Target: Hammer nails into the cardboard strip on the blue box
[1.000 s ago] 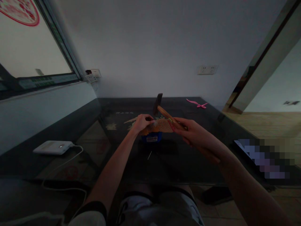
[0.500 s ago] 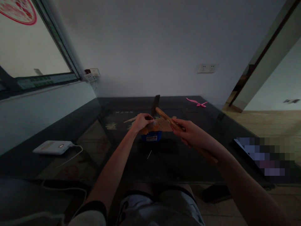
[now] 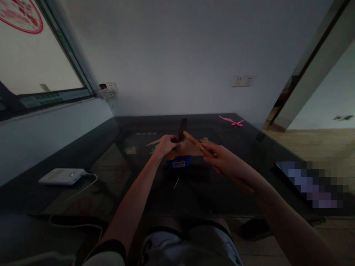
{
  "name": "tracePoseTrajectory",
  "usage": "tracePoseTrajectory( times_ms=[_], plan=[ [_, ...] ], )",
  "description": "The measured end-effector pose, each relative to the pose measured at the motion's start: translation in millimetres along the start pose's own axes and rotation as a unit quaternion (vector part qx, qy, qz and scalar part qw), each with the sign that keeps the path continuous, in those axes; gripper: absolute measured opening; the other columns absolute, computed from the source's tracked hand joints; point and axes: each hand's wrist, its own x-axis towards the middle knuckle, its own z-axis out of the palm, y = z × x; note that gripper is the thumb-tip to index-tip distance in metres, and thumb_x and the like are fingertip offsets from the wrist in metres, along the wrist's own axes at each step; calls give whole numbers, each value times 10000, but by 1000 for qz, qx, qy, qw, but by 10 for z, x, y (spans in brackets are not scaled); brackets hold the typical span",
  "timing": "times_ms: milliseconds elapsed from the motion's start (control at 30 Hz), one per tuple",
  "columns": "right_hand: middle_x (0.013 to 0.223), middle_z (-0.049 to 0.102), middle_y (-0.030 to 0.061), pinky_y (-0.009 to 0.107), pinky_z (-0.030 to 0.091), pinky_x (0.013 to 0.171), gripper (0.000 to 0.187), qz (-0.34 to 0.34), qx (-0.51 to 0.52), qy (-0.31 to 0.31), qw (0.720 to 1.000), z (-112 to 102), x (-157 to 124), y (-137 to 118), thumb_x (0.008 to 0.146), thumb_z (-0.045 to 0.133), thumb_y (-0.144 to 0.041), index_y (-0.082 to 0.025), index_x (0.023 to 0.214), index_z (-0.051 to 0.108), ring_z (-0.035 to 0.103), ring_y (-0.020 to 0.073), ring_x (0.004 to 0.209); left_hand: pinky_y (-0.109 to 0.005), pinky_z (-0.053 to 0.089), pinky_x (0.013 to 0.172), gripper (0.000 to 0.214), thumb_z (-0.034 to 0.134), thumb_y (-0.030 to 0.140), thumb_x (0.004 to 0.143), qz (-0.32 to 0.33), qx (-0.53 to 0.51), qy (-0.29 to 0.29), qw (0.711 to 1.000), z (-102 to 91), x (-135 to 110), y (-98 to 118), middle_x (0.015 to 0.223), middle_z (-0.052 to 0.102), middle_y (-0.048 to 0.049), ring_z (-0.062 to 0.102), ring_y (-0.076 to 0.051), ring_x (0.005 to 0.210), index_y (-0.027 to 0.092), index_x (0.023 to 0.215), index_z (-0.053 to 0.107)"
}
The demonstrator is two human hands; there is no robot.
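My right hand [image 3: 222, 159] is wrapped round the wooden handle of a hammer [image 3: 194, 142]. The dark hammer head stands tilted just beside the fingertips of my left hand [image 3: 167, 145]. Those fingers are pinched together over a tan, speckled sheet-like piece [image 3: 191, 148]; what lies between them is hidden. Beneath the tan piece sits a blue container [image 3: 181, 162] with a white label. A thin, needle-like metal piece [image 3: 176, 183] lies on the dark table in front of it.
Tan scraps [image 3: 131, 150] lie left of my left hand on the dark glossy table [image 3: 155, 195]. A white power bank [image 3: 63, 176] with a cable is at the left, a pink ribbon [image 3: 235, 123] at the far right. A blurred-out flat object [image 3: 305, 184] rests at the right edge.
The hammer head has come down a little, closer to the tan piece and my left fingertips. My left hand stays at the same spot.
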Motion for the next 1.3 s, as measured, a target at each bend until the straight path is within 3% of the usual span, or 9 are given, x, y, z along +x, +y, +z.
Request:
tracePoseTrajectory(
  times_ms=[267, 400, 533, 600, 700, 833, 933, 1067, 1300],
  plan=[
    [460, 438, -91, 162, 325, 290, 621, -16, 153, 78, 985, 16, -187, 207, 782, 573, -273, -142, 1361, 393, 395, 64, 323, -272, 504, 708, 221, 696, 321, 706, 54, -37, 30, 997, -58, -46, 104, 826, 687, -55, 642, -167, 766, 150, 842, 661],
    [479, 451, -88, 168, 312, 278, 692, -29, 261, 130, 956, 172, -210, 569, 780, 605, -334, -152, 1392, 338, 359, 57, 315, -267, 499, 784, 263, 597, 367, 800, 95, -49, 127, 986, -252, -120, 296, 967, 663, -80, 626, -165, 886, 156, 956, 622],
    [485, 430, -95, 164, 284, 264, 709, -26, 339, 155, 928, 289, -187, 856, 760, 636, -361, -162, 1379, 352, 333, 50, 312, -248, 485, 806, 254, 466, 373, 880, 92, -24, 205, 974, -470, -415, 506, 957, 659, -62, 621, -152, 887, 179, 959, 609],
    [467, 411, -102, 163, 285, 265, 709, -23, 356, 151, 922, 302, -188, 917, 760, 636, -361, -153, 1374, 351, 325, 51, 309, -236, 482, 768, 246, 447, 364, 889, 93, -2, 167, 982, -501, -640, 553, 898, 662, -44, 626, -144, 826, 191, 952, 611],
    [436, 397, -109, 161, 287, 268, 682, -24, 365, 142, 920, 291, -196, 946, 775, 621, -358, -145, 1366, 355, 323, 53, 300, -235, 464, 732, 177, 493, 324, 862, 97, 75, 8, 992, -416, -994, 528, 855, 667, -25, 620, -144, 775, 212, 893, 627],
    [426, 405, -109, 160, 287, 262, 666, -32, 377, 138, 915, 290, -195, 963, 772, 626, -347, -139, 1351, 371, 326, 51, 290, -235, 439, 625, 122, 544, 318, 815, -7, 178, -159, 971, -167, -1371, 454, 792, 651, -11, 594, -145, 686, 226, 837, 621],
    [422, 406, -113, 160, 288, 255, 712, -28, 390, 138, 910, 306, -188, 966, 754, 644, -340, -123, 1364, 349, 322, 50, 287, -230, 433, 607, 193, 574, 341, 789, -66, 216, -192, 955, 1, -1520, 483, 846, 643, -10, 595, -151, 722, 225, 943, 578],
    [412, 402, -115, 158, 278, 253, 731, -19, 386, 130, 913, 316, -187, 966, 754, 639, -345, -115, 1379, 336, 311, 46, 282, -249, 443, 675, 229, 522, 208, 803, -76, 298, -205, 929, 116, -1542, 593, 960, 634, -47, 604, -175, 832, 206, 1031, 533],
    [407, 401, -114, 158, 277, 257, 739, -18, 384, 130, 914, 316, -199, 995, 758, 634, -337, -102, 1383, 318, 312, 49, 290, -300, 452, 723, 235, 407, 87, 832, -71, 390, -236, 887, 43, -1426, 584, 956, 638, -112, 614, -216, 864, 154, 984, 574]
  ],
)
